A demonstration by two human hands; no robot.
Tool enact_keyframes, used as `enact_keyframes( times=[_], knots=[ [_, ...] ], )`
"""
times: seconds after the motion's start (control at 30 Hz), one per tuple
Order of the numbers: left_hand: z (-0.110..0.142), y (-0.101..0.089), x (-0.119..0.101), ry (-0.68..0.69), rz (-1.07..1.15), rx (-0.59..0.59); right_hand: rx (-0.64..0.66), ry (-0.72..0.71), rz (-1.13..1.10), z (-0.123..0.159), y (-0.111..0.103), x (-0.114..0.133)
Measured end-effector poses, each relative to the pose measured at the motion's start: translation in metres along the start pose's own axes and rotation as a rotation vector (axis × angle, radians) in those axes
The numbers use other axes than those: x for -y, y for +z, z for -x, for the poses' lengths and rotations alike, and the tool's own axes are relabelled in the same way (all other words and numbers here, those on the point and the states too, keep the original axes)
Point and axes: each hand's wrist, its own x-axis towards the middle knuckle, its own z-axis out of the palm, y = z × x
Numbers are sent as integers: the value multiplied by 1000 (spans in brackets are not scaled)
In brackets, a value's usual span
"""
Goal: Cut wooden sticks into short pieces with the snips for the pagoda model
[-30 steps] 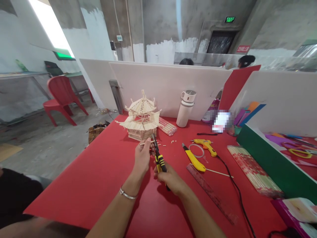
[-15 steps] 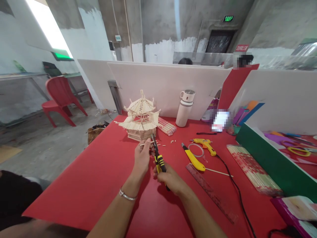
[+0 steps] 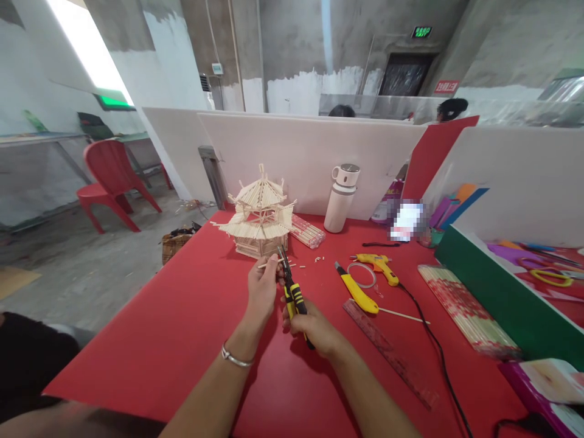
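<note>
Clasping pliers [image 3: 297, 298], right hand [image 3: 314, 328] sits nearside of stick pagoda [image 3: 262, 227]; left hand [image 3: 262, 285] pinches thin stick [image 3: 261, 266], seemingly at pliers' jaws.

the left hand [image 3: 262, 283] wears a silver bangle [image 3: 236, 361] at the wrist [image 3: 245, 336]; forearms [image 3: 207, 392] are bare.

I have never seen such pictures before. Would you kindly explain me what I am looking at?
There is no machine here, only a person's two bare hands. One camera, worn on the head, takes every picture, looking forward and down. The left hand holds a thin pale stick; the right hand grips pliers with yellow and black handles. On the red table stand a pagoda-like model made of sticks and a white bottle. To the right lie a glue gun, a yellow tool and a ruler.
</note>
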Motion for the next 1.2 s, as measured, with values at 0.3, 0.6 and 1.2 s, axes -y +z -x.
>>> enact_keyframes(
  times=[0.3, 0.6, 1.2],
  knots=[
    [-1, -1, 2, -3, 12, 32, -33, -20, 11, 1, 3, -2],
    [-1, 3, 1, -29, 59, -28, -50, -2, -17, -2, 6, -4],
    [-2, 2, -11, -84, 67, 56, -77, -32, -67, 0, 15, -7]
  ],
)
